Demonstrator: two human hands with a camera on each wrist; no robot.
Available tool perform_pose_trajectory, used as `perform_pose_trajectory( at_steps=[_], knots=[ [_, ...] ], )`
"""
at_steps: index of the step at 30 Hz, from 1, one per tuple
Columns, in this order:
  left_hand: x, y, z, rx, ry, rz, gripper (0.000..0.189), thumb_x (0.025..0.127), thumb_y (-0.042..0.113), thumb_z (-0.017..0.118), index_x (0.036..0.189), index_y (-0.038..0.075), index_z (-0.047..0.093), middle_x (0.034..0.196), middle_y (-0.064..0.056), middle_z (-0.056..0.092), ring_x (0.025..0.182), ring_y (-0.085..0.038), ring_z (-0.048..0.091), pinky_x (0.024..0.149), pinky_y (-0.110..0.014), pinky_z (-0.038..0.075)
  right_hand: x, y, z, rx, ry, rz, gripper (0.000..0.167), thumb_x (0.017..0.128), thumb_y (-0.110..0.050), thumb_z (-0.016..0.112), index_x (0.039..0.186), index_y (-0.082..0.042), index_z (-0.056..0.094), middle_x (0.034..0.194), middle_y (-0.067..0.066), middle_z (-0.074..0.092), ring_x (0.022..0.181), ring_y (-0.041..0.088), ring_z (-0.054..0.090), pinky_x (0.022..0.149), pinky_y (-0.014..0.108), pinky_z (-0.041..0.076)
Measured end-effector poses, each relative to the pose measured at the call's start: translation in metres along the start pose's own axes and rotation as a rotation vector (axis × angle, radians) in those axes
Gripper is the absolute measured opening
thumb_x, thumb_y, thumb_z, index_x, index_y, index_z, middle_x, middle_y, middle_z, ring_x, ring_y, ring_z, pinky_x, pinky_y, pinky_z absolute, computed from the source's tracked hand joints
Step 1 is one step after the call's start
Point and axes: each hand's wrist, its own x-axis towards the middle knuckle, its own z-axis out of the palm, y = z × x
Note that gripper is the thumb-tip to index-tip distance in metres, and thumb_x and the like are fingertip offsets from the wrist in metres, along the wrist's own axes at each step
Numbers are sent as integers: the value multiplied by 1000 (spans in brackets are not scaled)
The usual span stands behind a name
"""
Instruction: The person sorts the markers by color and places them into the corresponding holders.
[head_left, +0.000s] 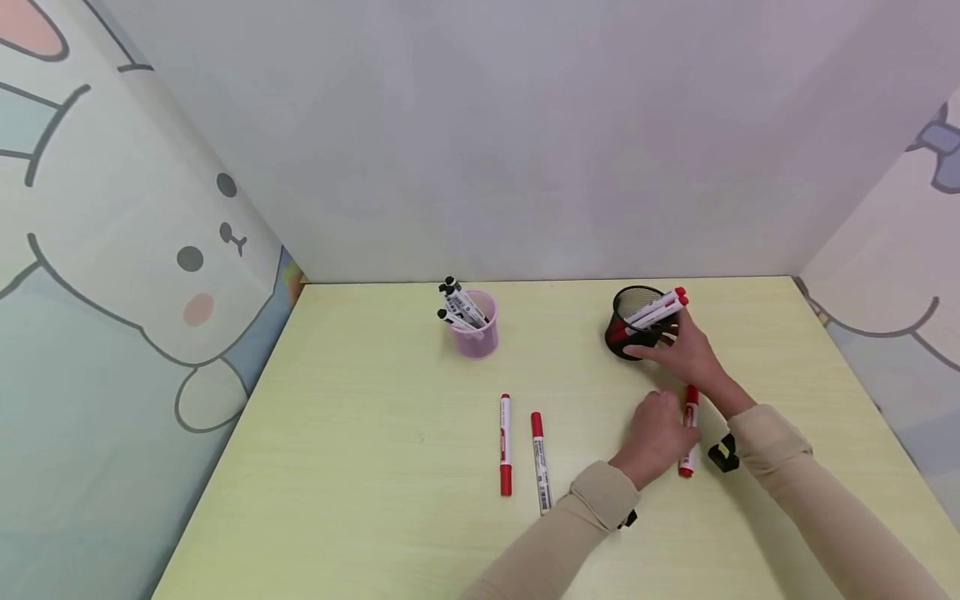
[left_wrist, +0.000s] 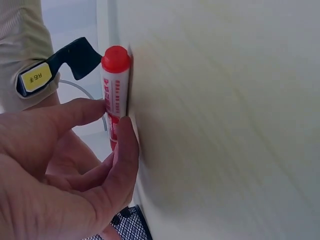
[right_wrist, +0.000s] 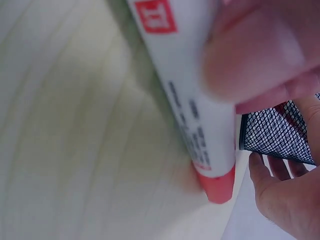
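My left hand [head_left: 654, 437] pinches a red-capped white marker [head_left: 688, 462] low over the table, right of centre. In the left wrist view, thumb and fingers of the left hand [left_wrist: 65, 185] press the marker [left_wrist: 117, 85] from both sides, its red end beyond them. Just past it, the right hand [head_left: 688, 354] grips the side of a black mesh pen cup [head_left: 613, 335], thumb across the front. Two red-capped markers [head_left: 654, 310] lean in that cup, tops to the right. The right wrist view has the right hand [right_wrist: 285, 200] with fingertips at the mesh cup [right_wrist: 272, 131].
Two more red markers lie on the pale yellow table [head_left: 360, 433]: one red-capped marker [head_left: 506, 442] and, beside it, another [head_left: 540, 458] partly behind the left sleeve. A pink cup [head_left: 480, 343] with several black-capped markers [head_left: 463, 307] stands farther back, near the wall [head_left: 525, 150].
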Motion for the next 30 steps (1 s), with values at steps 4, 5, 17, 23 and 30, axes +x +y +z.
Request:
perform_pose_trajectory(
  at_steps=[4,5,17,23,30],
  knots=[
    [-1,1,1,11,-6,-24,23,84,22,85,84,11,64,81,6,55,73,-5,47,61,-17,39,0,0,1,-4,3,-11,93,85,-27,87,149,3,26,145,27,44,135,50,44,111,60,39],
    [-1,1,1,15,-4,-28,23,83,22,85,83,11,64,80,6,55,72,-5,47,61,-17,39,0,0,1,-4,3,-13,93,85,-26,87,149,3,26,145,27,44,135,49,44,111,60,39],
    [-3,-6,-9,159,0,4,24,81,27,85,84,16,63,79,5,55,68,-8,51,56,-21,39,1,0,0,16,-2,10,95,85,-27,87,150,2,24,148,27,41,139,49,42,112,59,38],
    [-4,-14,-13,298,-21,44,23,83,32,84,85,21,64,78,7,54,69,-9,53,55,-24,40,2,1,0,7,-3,5,96,85,-28,87,151,3,24,148,27,41,138,50,42,111,60,39],
    [-5,-22,-21,351,-53,66,22,86,30,81,85,21,61,78,7,52,69,-9,51,55,-25,40,3,0,0,-1,0,12,95,85,-29,87,150,2,25,147,27,42,138,49,42,112,59,39]
  ],
)
